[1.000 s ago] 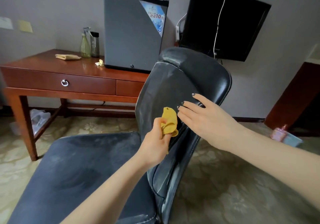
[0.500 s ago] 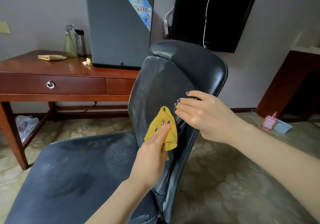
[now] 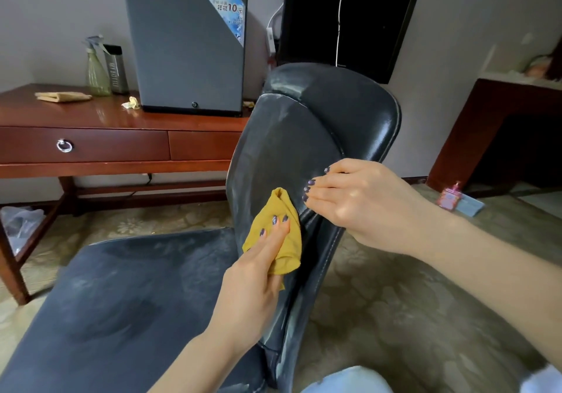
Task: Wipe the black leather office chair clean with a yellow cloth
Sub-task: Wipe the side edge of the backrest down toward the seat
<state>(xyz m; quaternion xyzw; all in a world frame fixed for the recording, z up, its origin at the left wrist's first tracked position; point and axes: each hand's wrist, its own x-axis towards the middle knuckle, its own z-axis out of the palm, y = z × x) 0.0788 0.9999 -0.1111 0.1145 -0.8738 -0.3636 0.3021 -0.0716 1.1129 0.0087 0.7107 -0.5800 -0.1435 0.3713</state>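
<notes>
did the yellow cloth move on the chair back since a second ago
Yes. The yellow cloth has slid a little down the backrest toward the seat, and the left hand now presses it flat instead of bunching it.

We have a single view, from a wide-angle camera worn on the head. It faces forward and down, close over the chair, whose backrest fills the middle of our frame. The desk and the wall lie farther off; straight lines bow near the edges.
</notes>
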